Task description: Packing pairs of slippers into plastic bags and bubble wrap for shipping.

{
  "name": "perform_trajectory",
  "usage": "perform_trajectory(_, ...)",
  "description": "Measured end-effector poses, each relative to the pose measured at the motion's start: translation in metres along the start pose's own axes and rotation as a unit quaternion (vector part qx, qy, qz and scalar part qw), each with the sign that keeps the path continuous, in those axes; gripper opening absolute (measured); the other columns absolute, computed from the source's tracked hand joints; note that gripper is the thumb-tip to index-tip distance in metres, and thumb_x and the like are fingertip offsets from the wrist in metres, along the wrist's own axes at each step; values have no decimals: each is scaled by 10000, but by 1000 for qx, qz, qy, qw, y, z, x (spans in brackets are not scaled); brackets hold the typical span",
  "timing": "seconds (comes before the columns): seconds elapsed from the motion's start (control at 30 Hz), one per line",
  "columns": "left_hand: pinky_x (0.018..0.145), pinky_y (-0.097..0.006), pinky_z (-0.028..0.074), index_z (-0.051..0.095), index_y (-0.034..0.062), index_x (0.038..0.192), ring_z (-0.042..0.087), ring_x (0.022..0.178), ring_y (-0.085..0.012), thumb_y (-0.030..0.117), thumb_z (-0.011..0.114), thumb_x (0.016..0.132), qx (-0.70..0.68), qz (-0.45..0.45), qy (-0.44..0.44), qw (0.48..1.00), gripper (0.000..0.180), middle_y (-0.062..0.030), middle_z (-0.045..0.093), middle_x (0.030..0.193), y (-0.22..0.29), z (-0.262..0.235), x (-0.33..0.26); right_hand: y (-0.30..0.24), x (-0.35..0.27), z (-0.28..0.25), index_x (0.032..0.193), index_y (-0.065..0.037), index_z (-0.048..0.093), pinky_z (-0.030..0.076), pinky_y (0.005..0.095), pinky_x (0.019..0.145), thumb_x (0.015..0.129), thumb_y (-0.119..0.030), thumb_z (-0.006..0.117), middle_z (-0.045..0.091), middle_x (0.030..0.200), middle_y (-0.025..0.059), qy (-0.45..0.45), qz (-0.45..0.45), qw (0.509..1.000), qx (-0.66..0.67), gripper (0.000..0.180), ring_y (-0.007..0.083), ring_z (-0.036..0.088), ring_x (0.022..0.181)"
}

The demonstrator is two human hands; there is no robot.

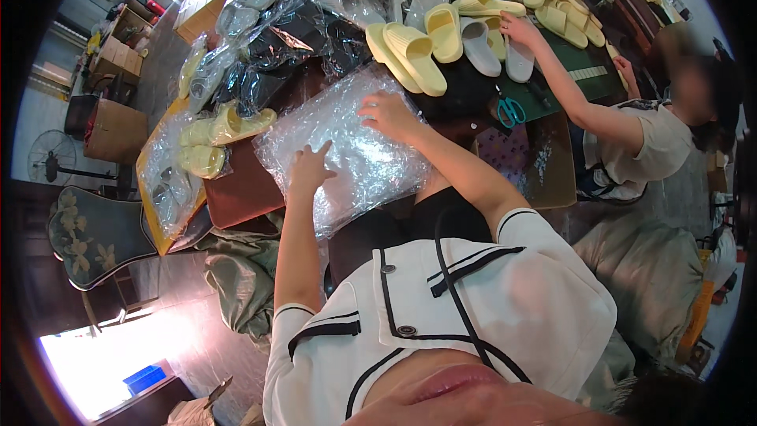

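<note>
A stack of clear plastic bags lies before me, partly on the table and partly over my lap. On its left part is my left hand, fingers spread, holding nothing. My right hand is over the upper right of the stack, fingers bent and apart, with nothing seen in it. Just beyond it a pair of yellow slippers rests at the table's edge. To the left of the bags, yellow slippers in clear wrapping lie near the table corner.
Wrapped grey slippers are heaped at the far left. Loose grey slippers and teal-handled scissors lie to the right. A co-worker's hand reaches in among the slippers from the right. A chair stands at the left.
</note>
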State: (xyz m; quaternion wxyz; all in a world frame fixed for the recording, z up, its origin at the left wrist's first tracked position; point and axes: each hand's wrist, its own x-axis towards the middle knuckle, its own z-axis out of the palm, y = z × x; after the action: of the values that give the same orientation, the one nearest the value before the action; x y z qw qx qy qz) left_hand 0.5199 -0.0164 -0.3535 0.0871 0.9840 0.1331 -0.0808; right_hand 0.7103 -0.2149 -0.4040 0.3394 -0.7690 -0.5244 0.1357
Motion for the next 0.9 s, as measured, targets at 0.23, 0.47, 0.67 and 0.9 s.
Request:
perform_trajectory(0.23, 890, -566, 558, 363, 359, 1503, 466, 1260, -514, 189, 838, 743, 67, -52, -97, 992, 912, -225, 457, 1380, -10, 79, 32, 31, -5, -37, 1118, -239, 709, 374, 636, 997, 918, -181, 605, 255, 1594, 227, 253, 142, 872, -394, 233, 453, 322, 1415)
perform_trajectory(0.47, 872, -567, 560, 356, 357, 1513, 435, 1281, -510, 138, 811, 754, 48, -68, -78, 993, 912, -241, 403, 1400, -4, 80, 24, 50, -10, -74, 1153, -254, 687, 483, 514, 877, 876, -123, 612, 551, 1160, 176, 287, 154, 879, -347, 315, 399, 597, 1069)
perform_trajectory(0.67, 860, -577, 560, 360, 349, 1520, 435, 1274, -499, 218, 868, 692, 47, -66, -76, 994, 980, -236, 403, 1400, -3, 79, 24, 71, -39, -132, 1192, -248, 667, 525, 495, 823, 800, -37, 633, 594, 1032, 173, 400, 190, 870, -216, 446, 410, 619, 983)
perform_trajectory(0.9, 855, -576, 557, 350, 329, 1532, 403, 1307, -519, 306, 904, 670, 40, -69, -72, 994, 1025, -258, 397, 1423, 4, 79, 33, 168, -121, -226, 1279, -295, 652, 487, 529, 917, 852, -109, 656, 554, 1262, 217, 416, 363, 767, -327, 466, 430, 566, 1154)
